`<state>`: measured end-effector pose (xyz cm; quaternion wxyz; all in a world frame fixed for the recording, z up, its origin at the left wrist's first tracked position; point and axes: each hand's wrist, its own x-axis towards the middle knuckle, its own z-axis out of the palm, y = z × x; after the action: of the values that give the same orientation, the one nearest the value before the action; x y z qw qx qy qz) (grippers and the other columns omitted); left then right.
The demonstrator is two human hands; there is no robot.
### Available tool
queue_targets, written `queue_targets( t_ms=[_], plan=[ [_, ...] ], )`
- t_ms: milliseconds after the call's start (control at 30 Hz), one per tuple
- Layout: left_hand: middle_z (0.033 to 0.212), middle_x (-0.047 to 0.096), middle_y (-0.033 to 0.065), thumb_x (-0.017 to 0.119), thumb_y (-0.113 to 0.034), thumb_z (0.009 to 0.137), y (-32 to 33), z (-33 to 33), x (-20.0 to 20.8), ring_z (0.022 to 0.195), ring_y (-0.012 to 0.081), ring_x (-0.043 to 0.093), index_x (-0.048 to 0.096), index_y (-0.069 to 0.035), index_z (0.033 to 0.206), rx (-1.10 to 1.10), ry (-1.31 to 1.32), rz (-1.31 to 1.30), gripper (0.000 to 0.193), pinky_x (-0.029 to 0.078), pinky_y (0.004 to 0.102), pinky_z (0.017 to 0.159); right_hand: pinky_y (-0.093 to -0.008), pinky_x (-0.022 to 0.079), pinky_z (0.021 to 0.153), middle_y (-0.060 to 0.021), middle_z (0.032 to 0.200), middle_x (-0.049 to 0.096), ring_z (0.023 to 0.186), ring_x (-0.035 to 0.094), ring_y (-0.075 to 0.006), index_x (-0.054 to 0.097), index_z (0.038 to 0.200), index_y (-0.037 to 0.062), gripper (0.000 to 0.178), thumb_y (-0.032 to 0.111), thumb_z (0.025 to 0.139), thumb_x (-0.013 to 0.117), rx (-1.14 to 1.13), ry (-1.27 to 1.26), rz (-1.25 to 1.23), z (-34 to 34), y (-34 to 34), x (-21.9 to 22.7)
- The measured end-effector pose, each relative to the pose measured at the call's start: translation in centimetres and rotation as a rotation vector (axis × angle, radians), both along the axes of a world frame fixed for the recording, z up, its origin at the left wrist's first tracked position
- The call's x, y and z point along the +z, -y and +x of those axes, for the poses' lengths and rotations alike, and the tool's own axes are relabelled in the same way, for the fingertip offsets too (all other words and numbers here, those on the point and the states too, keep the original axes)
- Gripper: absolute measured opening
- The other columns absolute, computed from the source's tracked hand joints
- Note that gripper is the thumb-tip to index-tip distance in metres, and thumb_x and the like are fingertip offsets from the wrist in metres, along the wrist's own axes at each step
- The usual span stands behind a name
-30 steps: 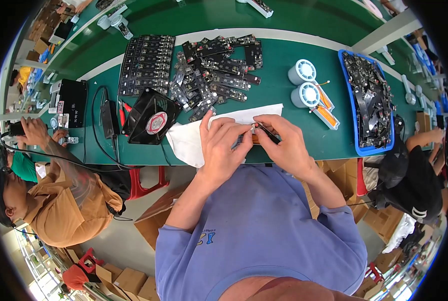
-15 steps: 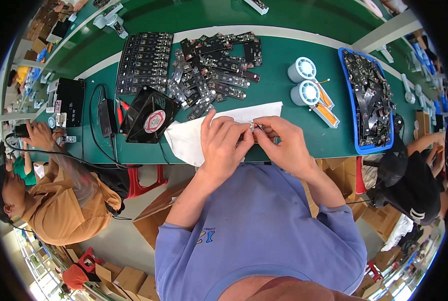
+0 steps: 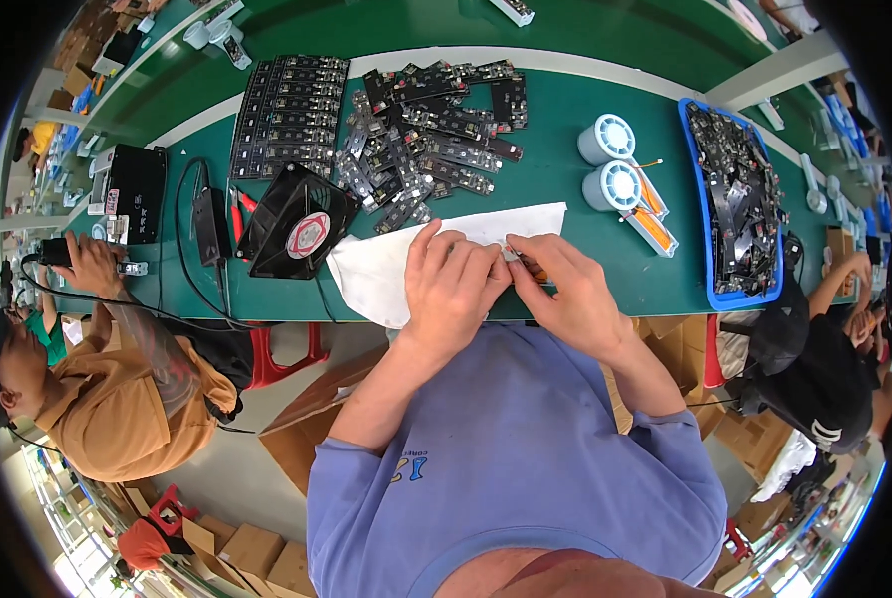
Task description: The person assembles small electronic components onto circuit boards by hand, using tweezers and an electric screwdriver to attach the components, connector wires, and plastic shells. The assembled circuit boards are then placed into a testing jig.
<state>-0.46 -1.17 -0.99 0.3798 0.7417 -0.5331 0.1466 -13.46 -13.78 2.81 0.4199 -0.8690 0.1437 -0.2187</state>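
Above a white sheet at the table's near edge, my two hands meet fingertip to fingertip. Between them is a small silver-grey part, mostly covered by the fingers, so its kind does not show. My left hand pinches it from the left with thumb and forefinger, the other fingers loosely curled. From the right, my right hand pinches the same part. Just beyond the sheet lies a loose heap of narrow black circuit boards, beside neatly lined-up rows of circuit boards.
Left of the sheet stand a black fan, red-handled pliers and a black power adapter with cables. To the right are two white round-topped cylinders, orange-and-white parts and a blue tray of boards. Co-workers sit on both sides.
My fingers have shifted slightly around the small part, and more of its grey surface shows. At the left, the co-worker's hand has moved onto a black object. The view has tilted slightly.
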Motion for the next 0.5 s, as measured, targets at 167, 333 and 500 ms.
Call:
queue_targets(
  t_ms=[167, 333, 500],
  plan=[
    [0.086, 0.066, 0.0056, 0.080, -0.003, 0.077, 0.10, 0.12, 0.48, 0.091, 0.0267, 0.067, 0.072, -0.007, 0.096, -0.033, 0.002, -0.022, 0.021, 0.053, 0.0473, 0.100, -0.0361, 0.063, 0.077, -0.0157, 0.105, 0.073, 0.088, 0.077, -0.0281, 0.068, 0.125, -0.0023, 0.030, 0.000, 0.095, 0.071, 0.001, -0.053, 0.125, -0.14, 0.25, 0.49],
    [0.087, 0.066, 0.0062, 0.080, -0.002, 0.076, -0.02, 0.28, 0.51, 0.091, 0.0281, 0.066, 0.071, -0.006, 0.097, -0.061, -0.013, -0.012, 0.023, 0.054, 0.0474, 0.097, -0.0351, 0.063, 0.079, -0.0161, 0.106, 0.073, 0.089, 0.078, -0.0275, 0.068, 0.125, -0.0027, 0.030, 0.000, 0.095, 0.071, -0.002, -0.076, 0.237, -0.15, 0.34, 0.29],
    [0.088, 0.065, 0.0062, 0.081, -0.003, 0.076, -0.16, 0.29, 0.78, 0.090, 0.0285, 0.065, 0.071, -0.005, 0.099, -0.074, 0.005, 0.031, 0.025, 0.054, 0.0475, 0.095, -0.0350, 0.062, 0.078, -0.0152, 0.109, 0.073, 0.089, 0.076, -0.0275, 0.068, 0.127, -0.0021, 0.032, 0.001, 0.095, 0.071, 0.011, -0.087, 0.131, -0.25, 0.26, 0.39]
  ],
)
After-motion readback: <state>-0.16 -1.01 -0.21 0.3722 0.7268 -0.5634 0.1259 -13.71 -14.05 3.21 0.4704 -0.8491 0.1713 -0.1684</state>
